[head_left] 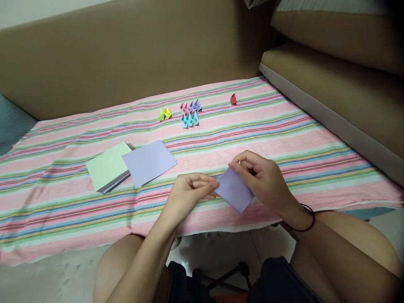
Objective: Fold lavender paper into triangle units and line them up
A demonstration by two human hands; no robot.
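Note:
A small lavender square of paper point(235, 191) is held up between my two hands, above the front part of the striped cloth. My left hand point(194, 187) pinches its left corner between thumb and fingers. At its upper edge, my right hand point(260, 172) grips the paper, thumb in front and fingers curled behind. To the left lie larger lavender sheets point(150, 162), overlapping the corner of a stack of light green paper point(109, 164). Whether the held square is folded, I cannot tell for sure.
Farther back on the striped cloth point(94, 219) stand small folded paper pieces: yellow ones point(164, 113), teal ones point(190, 120), pink ones point(185, 108), purple ones point(195, 105) and a red one point(233, 99). A brown backrest point(135, 54) rises behind; brown cushions point(334, 88) border the right.

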